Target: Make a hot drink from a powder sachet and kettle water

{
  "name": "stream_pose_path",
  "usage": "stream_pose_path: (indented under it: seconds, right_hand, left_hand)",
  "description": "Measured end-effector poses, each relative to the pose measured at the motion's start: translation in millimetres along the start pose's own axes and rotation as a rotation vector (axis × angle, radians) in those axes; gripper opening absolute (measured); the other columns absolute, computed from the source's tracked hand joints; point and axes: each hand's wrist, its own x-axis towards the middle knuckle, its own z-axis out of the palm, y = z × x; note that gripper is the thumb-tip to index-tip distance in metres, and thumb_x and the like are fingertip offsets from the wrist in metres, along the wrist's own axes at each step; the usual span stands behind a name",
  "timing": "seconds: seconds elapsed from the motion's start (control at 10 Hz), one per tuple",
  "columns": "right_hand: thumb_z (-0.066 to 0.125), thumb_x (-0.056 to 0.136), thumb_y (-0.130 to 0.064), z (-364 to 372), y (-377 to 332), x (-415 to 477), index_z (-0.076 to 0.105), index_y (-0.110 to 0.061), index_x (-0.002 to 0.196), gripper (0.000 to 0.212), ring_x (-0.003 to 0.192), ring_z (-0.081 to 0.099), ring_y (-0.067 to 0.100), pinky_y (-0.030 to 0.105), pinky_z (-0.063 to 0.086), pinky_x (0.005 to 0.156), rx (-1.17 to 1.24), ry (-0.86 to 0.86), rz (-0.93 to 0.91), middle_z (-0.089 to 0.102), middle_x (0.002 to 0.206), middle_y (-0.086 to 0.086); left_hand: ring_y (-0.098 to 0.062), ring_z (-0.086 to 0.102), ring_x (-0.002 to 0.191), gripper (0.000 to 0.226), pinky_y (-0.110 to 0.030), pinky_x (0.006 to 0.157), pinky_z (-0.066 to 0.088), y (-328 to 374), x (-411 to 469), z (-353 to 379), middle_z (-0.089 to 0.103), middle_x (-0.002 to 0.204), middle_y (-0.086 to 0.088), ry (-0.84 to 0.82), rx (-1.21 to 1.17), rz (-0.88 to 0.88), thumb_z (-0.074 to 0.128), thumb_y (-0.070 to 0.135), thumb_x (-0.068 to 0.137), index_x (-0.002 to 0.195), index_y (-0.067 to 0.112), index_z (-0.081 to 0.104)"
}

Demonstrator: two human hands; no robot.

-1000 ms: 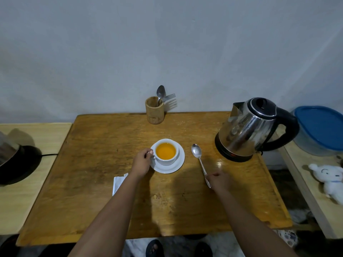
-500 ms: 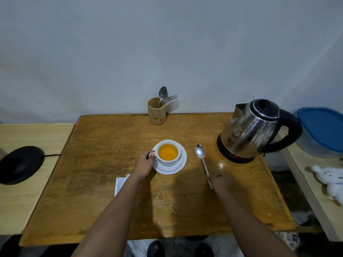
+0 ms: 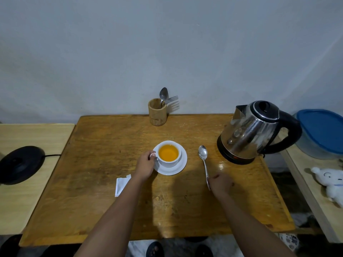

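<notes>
A white cup [image 3: 169, 161] of orange drink stands on a white saucer [image 3: 181, 166] in the middle of the wooden table [image 3: 104, 182]. My left hand [image 3: 145, 166] grips the cup's handle on its left side. To the right a metal spoon [image 3: 203, 157] lies flat on the table, and my right hand [image 3: 220, 183] rests over the end of its handle. A steel kettle [image 3: 248, 132] with a black handle stands at the right. A torn white sachet [image 3: 120, 185] lies beside my left forearm, partly hidden by it.
A wooden cup [image 3: 157, 114] holding a spoon and fork stands at the table's back edge. The black kettle base [image 3: 20, 165] sits on a lower table at the left. On the right bench are a blue-lidded tub [image 3: 323, 132] and a white plush toy [image 3: 332, 182].
The view has shifted slightly; both hands stay where they were, the left on the cup's handle, the right at the spoon's handle end. An object at the far left left the view.
</notes>
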Motion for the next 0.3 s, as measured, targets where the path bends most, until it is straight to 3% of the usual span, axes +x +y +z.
stream_pose_path:
  seconds: [0.2, 0.3]
  right_hand:
    - [0.059, 0.086, -0.015, -0.7, 7.3, -3.9, 0.066, -0.01, 0.096, 0.013, 0.101, 0.057, 0.024, 0.033, 0.045, 0.081, -0.06, 0.077, -0.132, 0.065, 0.106, 0.01]
    - [0.053, 0.09, -0.022, 0.1, 22.8, -6.2, 0.062, -0.014, 0.11, 0.023, 0.112, 0.049, 0.024, 0.037, 0.043, 0.093, -0.159, 0.151, -0.282, 0.057, 0.119, 0.01]
  left_hand:
    - [-0.027, 0.045, 0.123, 0.036, -0.032, 0.097, 0.034, -3.0, -20.1, 7.6, 0.047, 0.133, -0.013, 0.152, 0.065, -0.01, 0.038, 0.017, 0.097, 0.13, 0.006, 0.046]
    - [-0.028, 0.045, 0.125, 0.037, -0.034, 0.099, 0.035, -30.2, -45.5, 15.8, 0.046, 0.135, -0.014, 0.241, 0.133, -0.037, 0.039, 0.012, 0.094, 0.131, 0.005, 0.042]
